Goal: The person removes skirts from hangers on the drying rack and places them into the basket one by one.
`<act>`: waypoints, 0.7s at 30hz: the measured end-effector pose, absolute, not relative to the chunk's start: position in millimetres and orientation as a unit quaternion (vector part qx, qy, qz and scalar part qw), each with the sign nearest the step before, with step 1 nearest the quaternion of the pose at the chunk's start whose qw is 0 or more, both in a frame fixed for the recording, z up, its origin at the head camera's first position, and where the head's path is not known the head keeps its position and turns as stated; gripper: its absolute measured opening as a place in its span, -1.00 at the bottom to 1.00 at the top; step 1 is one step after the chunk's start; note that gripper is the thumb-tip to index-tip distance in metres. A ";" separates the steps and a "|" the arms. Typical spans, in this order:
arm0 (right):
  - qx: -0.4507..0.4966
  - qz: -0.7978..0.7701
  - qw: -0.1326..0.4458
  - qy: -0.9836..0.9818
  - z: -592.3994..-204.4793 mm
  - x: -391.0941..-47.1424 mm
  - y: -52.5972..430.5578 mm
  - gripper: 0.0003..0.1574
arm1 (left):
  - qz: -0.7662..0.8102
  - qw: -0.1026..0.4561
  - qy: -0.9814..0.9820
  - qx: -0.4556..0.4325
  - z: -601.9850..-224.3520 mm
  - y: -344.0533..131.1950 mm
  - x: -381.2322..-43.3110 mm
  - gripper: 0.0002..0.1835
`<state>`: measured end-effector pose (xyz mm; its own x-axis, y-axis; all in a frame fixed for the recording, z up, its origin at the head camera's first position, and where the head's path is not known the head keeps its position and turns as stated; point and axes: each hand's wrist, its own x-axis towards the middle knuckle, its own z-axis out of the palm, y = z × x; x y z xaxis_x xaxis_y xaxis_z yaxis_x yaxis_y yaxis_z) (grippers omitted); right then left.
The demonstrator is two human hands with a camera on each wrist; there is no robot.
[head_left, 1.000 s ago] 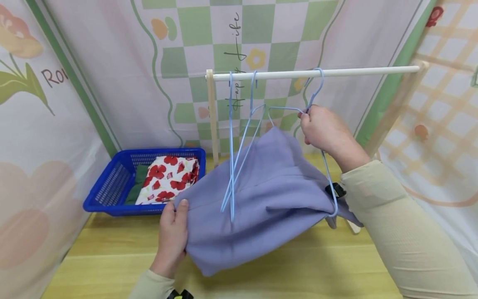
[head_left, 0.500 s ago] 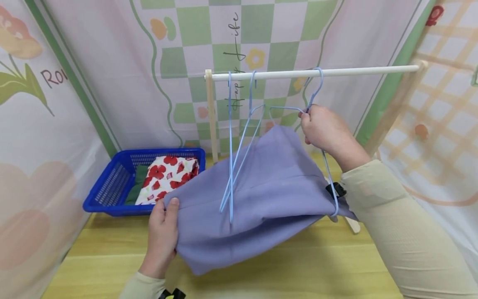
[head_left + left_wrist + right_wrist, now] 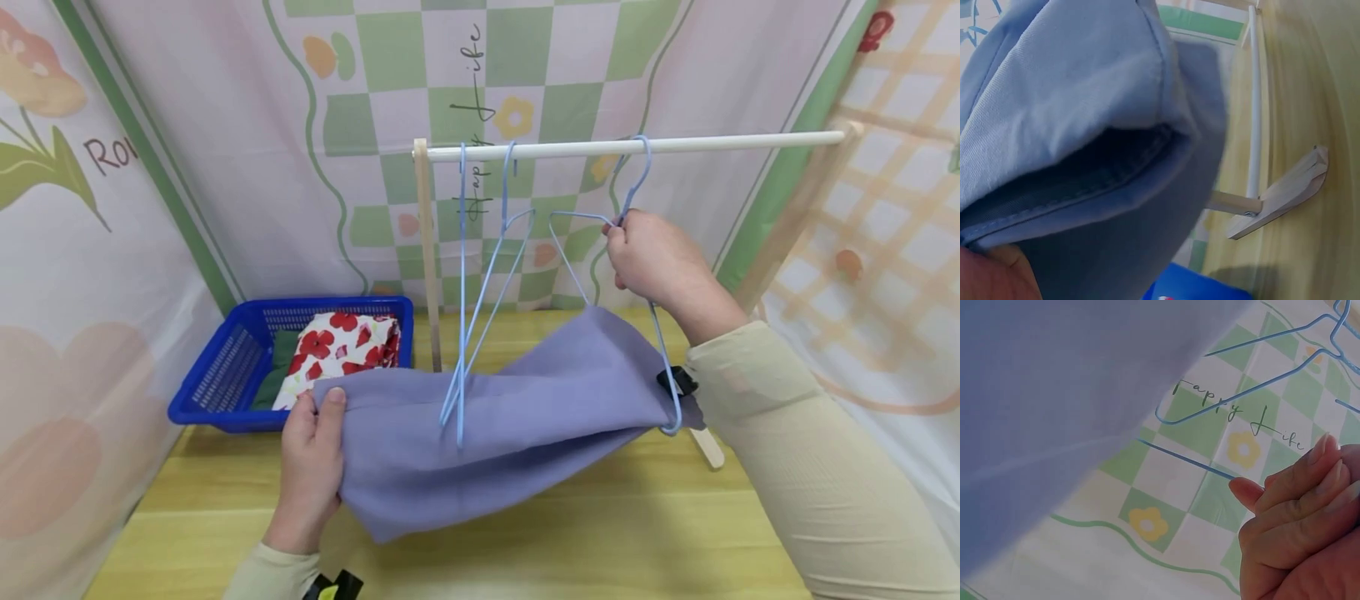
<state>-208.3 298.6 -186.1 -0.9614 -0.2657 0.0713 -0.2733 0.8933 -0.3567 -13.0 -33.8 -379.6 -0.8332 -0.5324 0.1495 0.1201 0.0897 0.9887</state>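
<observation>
In the head view a purple-blue garment [image 3: 480, 433] stretches sideways across the rack's front. Its near end shows a stitched, tube-like opening [image 3: 1079, 181] in the left wrist view. My left hand [image 3: 311, 471] pinches that end, thumb on the outer face. My right hand [image 3: 656, 258] grips a light-blue wire hanger [image 3: 636, 179] just under its hook, which sits over the white rod [image 3: 720, 144]. Cloth runs through this hanger's frame and covers its lower bar. A small end pokes out at the right, beside my wrist strap. Two bare blue hangers [image 3: 462, 292] hang in front of the garment.
A blue basket [image 3: 206, 387] on the left holds a folded red-flowered cloth [image 3: 330, 358] and a dark green cloth [image 3: 281, 367]. The rack's wooden post [image 3: 427, 258] stands behind the bare hangers. Yellow wood-grained tabletop [image 3: 600, 542] lies below.
My left hand has drawn leftward with the garment's end. The cloth's raised peak has dropped, baring more of the held hanger's left wire. My right hand has stayed nearly still.
</observation>
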 end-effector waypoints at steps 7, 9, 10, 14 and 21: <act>0.139 0.184 0.013 -0.973 -186.6 -208.8 299.1 -0.41 | -0.653 0.272 -0.693 0.142 -367.8 -41.3 -12.7 -0.67; 0.140 0.184 0.013 -0.973 -186.8 -208.6 299.1 -0.41 | -0.646 0.276 -0.698 0.137 -363.8 -43.9 -12.5 -0.68; 0.140 0.184 0.013 -0.973 -186.9 -208.5 299.1 -0.41 | -0.642 0.277 -0.703 0.133 -361.7 -45.2 -12.4 -0.69; 0.141 0.184 0.011 -0.973 -187.0 -208.4 299.0 -0.39 | -0.641 0.282 -0.704 0.117 -352.4 -48.8 -13.2 -0.71; 0.141 0.182 0.012 -0.973 -187.1 -208.3 298.3 -0.38 | -0.633 0.295 -0.708 0.102 -332.2 -52.4 -12.9 -0.75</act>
